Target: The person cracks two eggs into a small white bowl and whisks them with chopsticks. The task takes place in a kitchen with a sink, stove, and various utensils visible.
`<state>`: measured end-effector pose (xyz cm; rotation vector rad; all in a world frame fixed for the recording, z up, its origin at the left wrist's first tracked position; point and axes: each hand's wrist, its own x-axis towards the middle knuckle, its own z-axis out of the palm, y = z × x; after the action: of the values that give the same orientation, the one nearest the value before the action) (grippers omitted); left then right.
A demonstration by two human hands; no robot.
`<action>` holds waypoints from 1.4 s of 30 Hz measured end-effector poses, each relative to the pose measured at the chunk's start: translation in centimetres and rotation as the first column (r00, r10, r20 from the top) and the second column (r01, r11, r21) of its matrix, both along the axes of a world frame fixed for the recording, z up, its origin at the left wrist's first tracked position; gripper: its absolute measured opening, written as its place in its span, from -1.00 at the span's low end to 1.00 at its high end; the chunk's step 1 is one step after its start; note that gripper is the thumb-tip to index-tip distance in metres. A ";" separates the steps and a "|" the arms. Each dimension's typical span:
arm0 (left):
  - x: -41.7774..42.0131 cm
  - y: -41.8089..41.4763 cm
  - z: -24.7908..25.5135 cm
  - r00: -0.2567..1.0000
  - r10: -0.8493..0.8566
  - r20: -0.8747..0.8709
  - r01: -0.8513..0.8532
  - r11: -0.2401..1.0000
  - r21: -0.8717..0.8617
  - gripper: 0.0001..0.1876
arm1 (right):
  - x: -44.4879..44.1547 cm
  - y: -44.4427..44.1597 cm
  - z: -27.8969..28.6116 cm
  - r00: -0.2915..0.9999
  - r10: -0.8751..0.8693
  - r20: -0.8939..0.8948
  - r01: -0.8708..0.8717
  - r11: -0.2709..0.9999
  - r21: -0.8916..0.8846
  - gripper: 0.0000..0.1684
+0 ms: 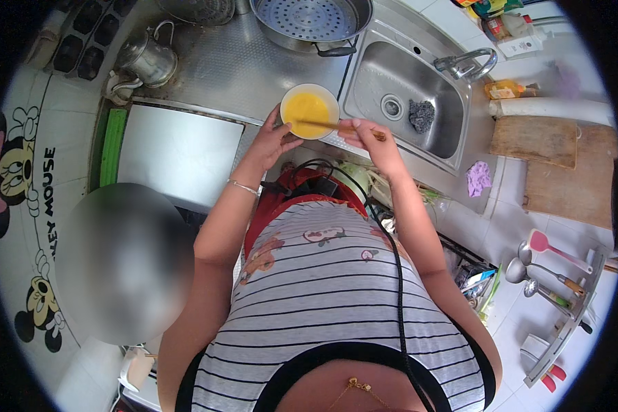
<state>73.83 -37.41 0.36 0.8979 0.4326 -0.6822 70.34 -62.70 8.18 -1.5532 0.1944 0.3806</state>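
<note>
My left hand [274, 139] grips the lower left side of a white bowl [335, 105] near the front edge of the steel counter. Bright yellow liquid, which looks like beaten egg, lies in the bowl [305, 108]. In my right hand [372, 139] are wooden chopsticks [325, 125], held nearly level with their far ends over the liquid. The right hand is beside the bowl, over the near rim of the sink. Fingers partly hide the bowl's lower left side.
A steamer pot [309, 18] with a perforated tray stands behind the bowl. The steel sink [386, 77] at the right holds a dark scouring pad [421, 116]. A metal jug [152, 56] is at the back left, and a purple cloth [478, 179] lies right of the sink.
</note>
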 end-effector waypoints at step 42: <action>0.1 0.2 0.4 0.999 -0.027 0.024 0.028 0.999 -0.016 -0.28 | 0.3 -0.5 0.9 0.999 0.039 0.018 -0.037 0.996 -0.079 -0.59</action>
<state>73.90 -37.17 0.79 0.8968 0.3939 -0.6988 70.65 -63.21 9.10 -1.6391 0.1668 0.3917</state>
